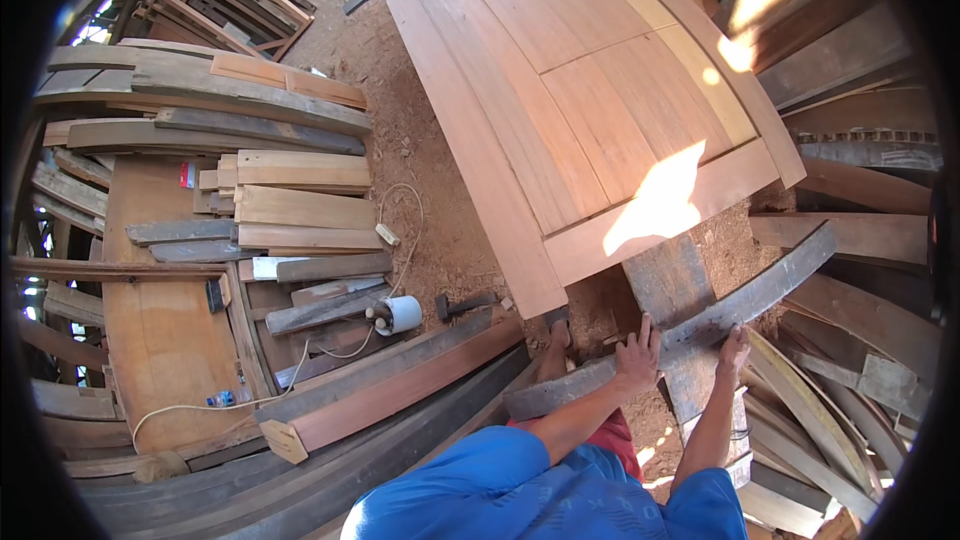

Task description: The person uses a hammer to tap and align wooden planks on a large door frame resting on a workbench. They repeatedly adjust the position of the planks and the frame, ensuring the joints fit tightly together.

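A long grey weathered plank point(770, 292) lies slantwise in front of me, from low near my legs up to the right. My left hand point(638, 358) grips it near the middle, with the fingers reaching over it. Further right, my right hand point(736, 348) is closed on the plank's near edge. Another worn board point(668, 275) runs crosswise beneath the plank. Just beyond stands a large panelled wooden door point(570, 240), lying flat with a bright sun patch on its near end. The undersides of both hands are hidden.
Stacked boards point(310, 205) and a brown panel point(155, 330) lie at left. A white container point(402, 314) with a cable stands near a dark hammer-like tool point(465, 306). Long timbers point(400, 370) lie at lower left. More planks point(860, 230) lean along the right. Sawdust covers the ground.
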`<state>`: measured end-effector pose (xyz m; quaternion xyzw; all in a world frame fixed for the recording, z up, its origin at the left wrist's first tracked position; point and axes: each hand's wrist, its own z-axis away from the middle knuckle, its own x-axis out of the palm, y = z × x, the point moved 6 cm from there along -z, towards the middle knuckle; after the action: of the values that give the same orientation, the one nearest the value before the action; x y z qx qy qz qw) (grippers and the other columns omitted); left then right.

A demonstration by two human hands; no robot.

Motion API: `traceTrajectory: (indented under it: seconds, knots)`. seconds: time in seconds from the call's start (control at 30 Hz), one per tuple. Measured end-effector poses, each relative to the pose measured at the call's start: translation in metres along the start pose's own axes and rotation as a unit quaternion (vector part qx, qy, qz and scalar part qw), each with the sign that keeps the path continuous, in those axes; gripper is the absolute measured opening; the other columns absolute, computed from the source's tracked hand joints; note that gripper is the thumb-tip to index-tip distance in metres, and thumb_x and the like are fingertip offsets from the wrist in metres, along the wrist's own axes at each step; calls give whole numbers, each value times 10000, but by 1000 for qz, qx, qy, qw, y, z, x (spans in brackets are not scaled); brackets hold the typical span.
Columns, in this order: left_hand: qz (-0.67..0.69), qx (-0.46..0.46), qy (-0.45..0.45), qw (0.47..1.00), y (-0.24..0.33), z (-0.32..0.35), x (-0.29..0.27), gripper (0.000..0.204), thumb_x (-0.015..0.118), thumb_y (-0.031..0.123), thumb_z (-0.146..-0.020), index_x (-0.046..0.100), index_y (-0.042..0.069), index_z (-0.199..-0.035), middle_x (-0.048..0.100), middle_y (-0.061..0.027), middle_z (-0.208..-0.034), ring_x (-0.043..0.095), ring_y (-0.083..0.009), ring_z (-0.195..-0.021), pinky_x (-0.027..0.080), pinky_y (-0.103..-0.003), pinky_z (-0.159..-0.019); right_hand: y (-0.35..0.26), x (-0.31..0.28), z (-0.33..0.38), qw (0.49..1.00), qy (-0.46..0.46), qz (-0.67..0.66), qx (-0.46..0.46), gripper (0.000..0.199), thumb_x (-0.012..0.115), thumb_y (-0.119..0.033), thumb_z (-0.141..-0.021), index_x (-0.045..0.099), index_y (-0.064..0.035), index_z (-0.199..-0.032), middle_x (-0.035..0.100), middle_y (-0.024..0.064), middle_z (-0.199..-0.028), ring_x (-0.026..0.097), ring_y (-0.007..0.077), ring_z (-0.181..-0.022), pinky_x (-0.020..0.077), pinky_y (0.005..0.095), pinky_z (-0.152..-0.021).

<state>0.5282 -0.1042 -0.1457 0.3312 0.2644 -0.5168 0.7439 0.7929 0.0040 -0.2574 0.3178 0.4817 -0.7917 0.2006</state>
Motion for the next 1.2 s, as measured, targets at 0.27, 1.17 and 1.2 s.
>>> traceTrajectory:
  seconds: [0.27, 1.17, 1.2]
  knots:
    - [38, 31, 18, 999, 0, -45, 20, 1001, 751, 479, -799, 250, -28, -1501, 15, -285, -1629, 442, -467, -1292, 404, -604, -988, 46, 38, -45, 974, 48, 223, -16, 472, 452, -412, -1011, 691, -6, -1027, 695, 262, -1032, 651, 433, -1020, 509, 531, -888]
    - [156, 68, 59, 984, -10, -67, 35, 738, 729, 264, -880, 352, 6, -1460, 104, -269, -1590, 407, -497, -1297, 430, -601, -978, 2, 21, -30, 986, 5, -165, 37, 465, 643, -370, -969, 634, 38, -1192, 650, 85, -977, 532, 156, -828, 443, 323, -750]
    - [153, 70, 66, 984, -12, -66, 33, 732, 726, 261, -882, 354, 7, -1460, 106, -266, -1591, 410, -492, -1291, 436, -597, -969, 15, 24, -31, 976, 43, -208, 48, 502, 643, -375, -968, 608, 44, -1242, 654, 115, -1021, 544, 172, -842, 447, 331, -766]
